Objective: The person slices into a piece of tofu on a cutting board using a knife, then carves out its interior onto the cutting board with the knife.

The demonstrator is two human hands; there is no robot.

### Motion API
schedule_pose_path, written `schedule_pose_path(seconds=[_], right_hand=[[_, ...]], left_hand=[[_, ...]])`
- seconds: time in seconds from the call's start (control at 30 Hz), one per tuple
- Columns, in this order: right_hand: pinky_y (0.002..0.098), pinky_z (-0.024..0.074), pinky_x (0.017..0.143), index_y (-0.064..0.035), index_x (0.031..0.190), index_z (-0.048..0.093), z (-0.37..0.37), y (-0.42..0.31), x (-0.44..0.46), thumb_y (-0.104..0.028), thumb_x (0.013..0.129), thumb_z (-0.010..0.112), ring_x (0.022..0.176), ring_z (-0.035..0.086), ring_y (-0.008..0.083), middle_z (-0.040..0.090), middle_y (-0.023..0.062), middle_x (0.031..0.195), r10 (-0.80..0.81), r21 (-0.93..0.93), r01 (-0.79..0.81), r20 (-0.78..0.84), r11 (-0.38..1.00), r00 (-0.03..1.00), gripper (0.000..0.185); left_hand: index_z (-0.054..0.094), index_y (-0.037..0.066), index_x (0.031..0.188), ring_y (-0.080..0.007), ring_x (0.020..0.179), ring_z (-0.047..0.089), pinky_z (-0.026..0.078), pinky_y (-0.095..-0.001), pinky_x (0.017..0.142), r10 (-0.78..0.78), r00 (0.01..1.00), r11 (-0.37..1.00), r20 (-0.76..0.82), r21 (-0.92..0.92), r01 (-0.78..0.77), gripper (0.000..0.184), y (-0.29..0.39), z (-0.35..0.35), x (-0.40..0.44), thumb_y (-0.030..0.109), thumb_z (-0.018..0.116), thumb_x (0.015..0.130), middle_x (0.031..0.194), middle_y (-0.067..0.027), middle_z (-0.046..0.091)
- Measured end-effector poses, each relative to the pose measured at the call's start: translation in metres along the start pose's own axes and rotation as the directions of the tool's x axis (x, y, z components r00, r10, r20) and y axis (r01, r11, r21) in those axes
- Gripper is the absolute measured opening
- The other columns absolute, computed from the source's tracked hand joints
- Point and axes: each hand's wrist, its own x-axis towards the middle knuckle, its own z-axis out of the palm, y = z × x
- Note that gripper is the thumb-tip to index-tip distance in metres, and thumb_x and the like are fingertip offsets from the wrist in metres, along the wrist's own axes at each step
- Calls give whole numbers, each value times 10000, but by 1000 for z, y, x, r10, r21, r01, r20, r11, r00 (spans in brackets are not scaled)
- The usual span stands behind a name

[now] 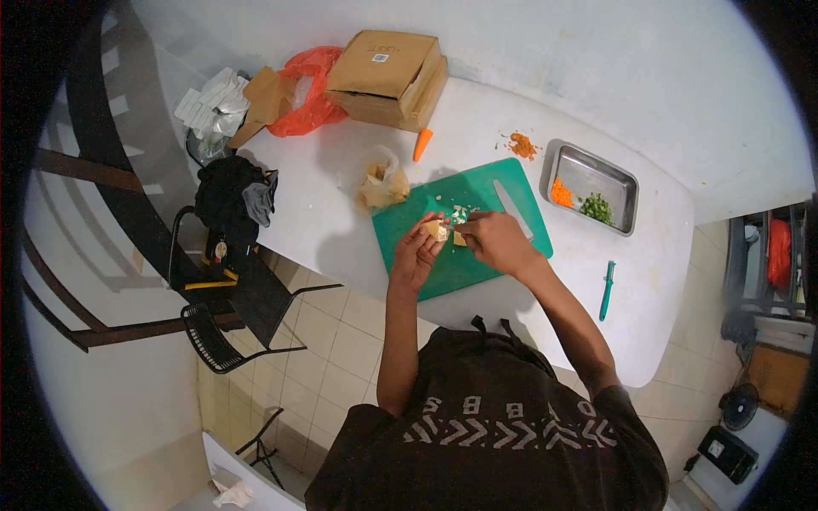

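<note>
Over the green cutting board, my left hand grips a tan-skinned piece with a pale inside, which looks like fried tofu. My right hand is closed close beside it, pinching a thin tool at the piece; the tool's kind is mostly hidden. Under the right hand lies another tan piece. White crumbs are scattered on the board just beyond my hands. A knife rests flat on the board's right side, its handle end hidden by my right arm.
Left of the board stands a plastic bag of tan pieces. Farther back are a carrot, cardboard box and red bag. A metal tray holds diced orange and chopped green bits, near orange peelings and a green-handled peeler.
</note>
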Motion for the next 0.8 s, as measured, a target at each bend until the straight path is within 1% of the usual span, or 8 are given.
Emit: schedule_pose_path(seconds=[0.27, 0.37, 0.43, 0.47, 0.53, 0.67, 0.73, 0.8], right_hand=[[477, 545, 712, -123, 1031, 753, 15, 9, -4, -89, 800, 646, 784, 666, 373, 694, 165, 850, -2, 192, 10, -42, 981, 999, 257], [459, 539, 727, -96, 1011, 757, 13, 7, -5, -78, 796, 651, 793, 665, 378, 702, 173, 889, 35, 314, -19, -46, 949, 998, 240], [382, 536, 697, -84, 1027, 757, 11, 6, -5, -10, 764, 681, 755, 674, 316, 719, 167, 927, 116, 417, -116, 26, 901, 993, 284], [382, 536, 697, -84, 1027, 757, 9, 6, -6, -10, 764, 681, 755, 674, 316, 719, 167, 927, 116, 418, -116, 25, 901, 993, 284], [362, 532, 688, -84, 1039, 754, 2, 5, -6, -9, 776, 662, 731, 674, 293, 721, 168, 964, 162, 563, -219, 149, 797, 975, 288], [383, 538, 667, -102, 1035, 758, 3, 6, -7, -31, 783, 665, 722, 672, 307, 721, 144, 929, 112, 456, -117, 37, 882, 993, 278], [413, 546, 670, -120, 1032, 758, 5, 1, -6, -50, 784, 666, 733, 669, 329, 714, 125, 891, 27, 142, -16, -80, 990, 996, 274], [424, 548, 685, -125, 1030, 756, 9, -8, -5, -51, 780, 667, 744, 667, 338, 710, 119, 885, 80, 85, -73, -87, 994, 993, 275]], left_hand=[[415, -45, 1398, -312, 1364, 444, 438, -400, 1108, -26, 999, 999, 40, -27, 27, 460, 0, 1, -1, 132, 545, 994, 1447, -189, 454], [413, -42, 1401, -309, 1378, 427, 441, -393, 1104, -32, 999, 999, 41, -39, 34, 463, -1, 0, 0, 136, 543, 995, 1458, -188, 444], [411, -41, 1403, -311, 1385, 417, 438, -392, 1106, -34, 999, 998, 37, -47, 36, 466, -1, 1, 0, 139, 544, 994, 1463, -189, 439], [409, -40, 1405, -311, 1390, 410, 430, -399, 1112, -40, 999, 998, 26, -47, 41, 465, -1, 2, -1, 136, 541, 995, 1467, -186, 435], [407, -40, 1406, -311, 1395, 402, 422, -405, 1119, -45, 999, 998, 14, -45, 46, 464, -1, 1, -2, 133, 538, 996, 1470, -184, 432], [411, -35, 1408, -320, 1387, 408, 396, -424, 1138, -24, 999, 995, 35, -95, 27, 451, -3, -4, 1, 121, 523, 1000, 1459, -167, 442], [413, -32, 1408, -322, 1384, 412, 391, -430, 1142, -22, 999, 993, 44, -111, 27, 447, -3, -2, 3, 117, 519, 1000, 1452, -162, 449], [420, -27, 1404, -325, 1378, 418, 384, -438, 1145, -22, 999, 995, 29, -93, 25, 445, -4, 0, 5, 124, 525, 999, 1442, -160, 456]])
